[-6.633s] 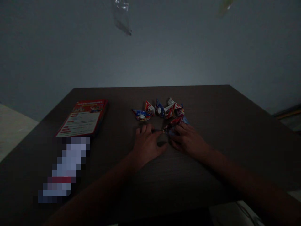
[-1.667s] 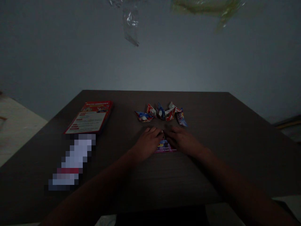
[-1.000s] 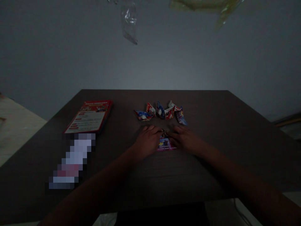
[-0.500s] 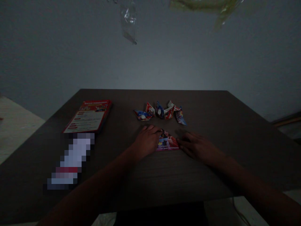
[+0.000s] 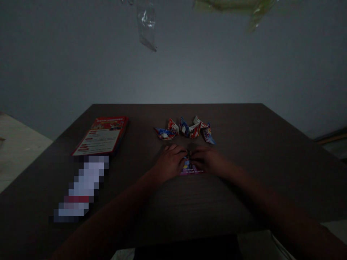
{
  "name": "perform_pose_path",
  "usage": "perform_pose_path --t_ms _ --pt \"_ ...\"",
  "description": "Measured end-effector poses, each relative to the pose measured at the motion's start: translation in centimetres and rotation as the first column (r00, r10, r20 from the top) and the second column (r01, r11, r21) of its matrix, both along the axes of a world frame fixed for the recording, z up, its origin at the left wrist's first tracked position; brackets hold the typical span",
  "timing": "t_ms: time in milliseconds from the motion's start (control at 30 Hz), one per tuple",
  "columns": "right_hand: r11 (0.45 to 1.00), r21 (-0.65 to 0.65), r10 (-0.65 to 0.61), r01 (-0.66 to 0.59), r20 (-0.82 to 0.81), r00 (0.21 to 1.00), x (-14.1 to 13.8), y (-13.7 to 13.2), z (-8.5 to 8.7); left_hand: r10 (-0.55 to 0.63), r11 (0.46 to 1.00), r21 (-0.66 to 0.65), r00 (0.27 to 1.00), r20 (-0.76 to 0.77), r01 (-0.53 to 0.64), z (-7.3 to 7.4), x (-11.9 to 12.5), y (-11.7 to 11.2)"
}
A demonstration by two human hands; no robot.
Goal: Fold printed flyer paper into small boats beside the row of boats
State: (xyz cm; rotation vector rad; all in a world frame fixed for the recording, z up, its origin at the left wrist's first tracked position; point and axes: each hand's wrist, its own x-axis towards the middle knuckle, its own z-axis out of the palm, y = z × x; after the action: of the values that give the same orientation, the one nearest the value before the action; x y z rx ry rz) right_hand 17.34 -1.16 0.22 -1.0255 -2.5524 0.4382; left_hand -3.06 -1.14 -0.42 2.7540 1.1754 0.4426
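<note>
A small folded sheet of printed paper (image 5: 192, 171), pink along its near edge, lies flat on the table in front of me. My left hand (image 5: 171, 161) covers its left side, fingers bent and pressed on it. From the right, my right hand (image 5: 207, 159) reaches over the upper part, its fingertips close to those of the left and closed on the paper. Much of the sheet is hidden under both hands, and the dim light blurs the fingertips. Just beyond them sit several folded paper pieces in red, blue and white, among them a pointed one (image 5: 166, 134) at the left end.
A stack of red and white printed leaflets (image 5: 101, 139) lies on the left of the dark wooden table (image 5: 260, 133). Nearer to me is a pixelated pale object (image 5: 84, 189). A wall (image 5: 173, 72) with peeling clear tape (image 5: 146, 27) stands behind.
My right hand has moved left from the paper's right corner to over its upper part, covering more of it. The left hand stays nearly in place.
</note>
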Motion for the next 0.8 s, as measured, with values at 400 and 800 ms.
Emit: perform_pose_path --t_ms 400,800 --pt "0.985 -0.016 -0.174 0.174 -0.152 0.973 -1.2 -0.4 -1.1 0.057 0.998 -0.018 0.998 0.036 -0.057 -0.4 -0.2 0.4" --pt "0.978 -0.021 -0.209 0.209 -0.166 0.964 -1.0 -0.3 -1.7 0.154 0.986 0.085 0.981 -0.116 -0.145 -0.6 -0.5 0.1"
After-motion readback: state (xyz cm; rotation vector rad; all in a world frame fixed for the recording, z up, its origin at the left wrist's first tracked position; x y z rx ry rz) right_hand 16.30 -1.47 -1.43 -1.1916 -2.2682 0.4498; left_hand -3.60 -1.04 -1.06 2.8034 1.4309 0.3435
